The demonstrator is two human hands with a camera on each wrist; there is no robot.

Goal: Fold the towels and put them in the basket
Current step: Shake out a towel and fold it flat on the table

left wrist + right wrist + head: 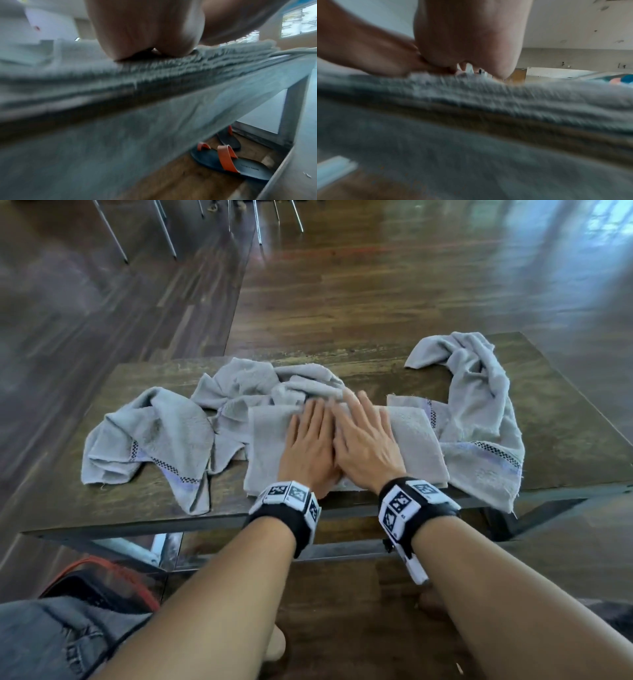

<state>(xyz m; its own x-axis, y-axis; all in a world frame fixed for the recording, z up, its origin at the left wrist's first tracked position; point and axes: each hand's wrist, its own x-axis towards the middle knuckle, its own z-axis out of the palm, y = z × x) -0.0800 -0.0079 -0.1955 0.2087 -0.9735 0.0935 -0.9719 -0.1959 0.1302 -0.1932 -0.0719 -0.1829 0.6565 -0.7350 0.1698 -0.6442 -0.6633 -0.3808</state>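
Two hands, both flat, palms down, side by side and touching along their inner edges, on one folded towel (416,445).
Left hand (310,445): fingers straight and close together, pressed on the left half of the folded towel; nothing gripped. Heel of palm (145,33) seen resting on terry pile in the left wrist view.
Right hand (366,440): fingers straight, slightly spread, pressed on the middle of the same towel; nothing gripped. Palm (471,35) low over the cloth in the right wrist view, much blurred.
Folded towel: grey, rectangular, directly beneath both hands, at the near edge of the wooden table (555,440).
Loose towels, grey, crumpled: one left of the left hand (150,436); one just beyond the fingertips (246,385); one right of the right hand (479,412), trailing over the near table edge.
Sandals (236,165), dark with orange straps: on the floor below the table.
Basket: not identifiable with certainty.
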